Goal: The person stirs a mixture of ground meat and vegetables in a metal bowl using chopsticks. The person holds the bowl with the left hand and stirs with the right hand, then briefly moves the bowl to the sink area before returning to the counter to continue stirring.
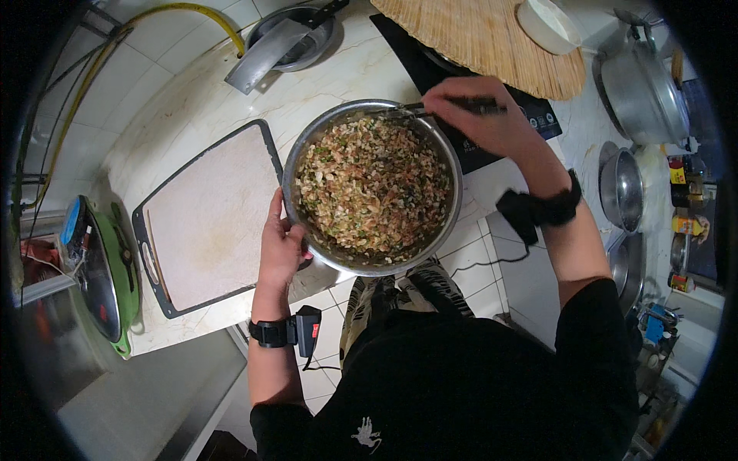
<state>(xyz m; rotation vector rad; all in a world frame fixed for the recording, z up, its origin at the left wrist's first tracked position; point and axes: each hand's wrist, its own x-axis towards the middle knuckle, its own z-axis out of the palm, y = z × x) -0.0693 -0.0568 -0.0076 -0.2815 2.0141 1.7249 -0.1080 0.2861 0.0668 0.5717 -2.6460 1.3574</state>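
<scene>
A steel mixing bowl [301,154] full of a chopped mix of pale, brown and green bits stands on the marble counter's front edge. My left hand [280,244] grips the bowl's near-left rim. My right hand [480,115] is closed around a thin dark utensil [415,108], whose tip dips into the mix at the bowl's far rim. Both wrists wear black straps.
A pale cutting board [207,215] with a dark rim lies left of the bowl. A green lidded pot [108,269] stands far left. Behind are a cleaver in a steel dish [269,50], a round bamboo mat [477,34] over a black cooktop [530,115], and steel pots [642,92] to the right.
</scene>
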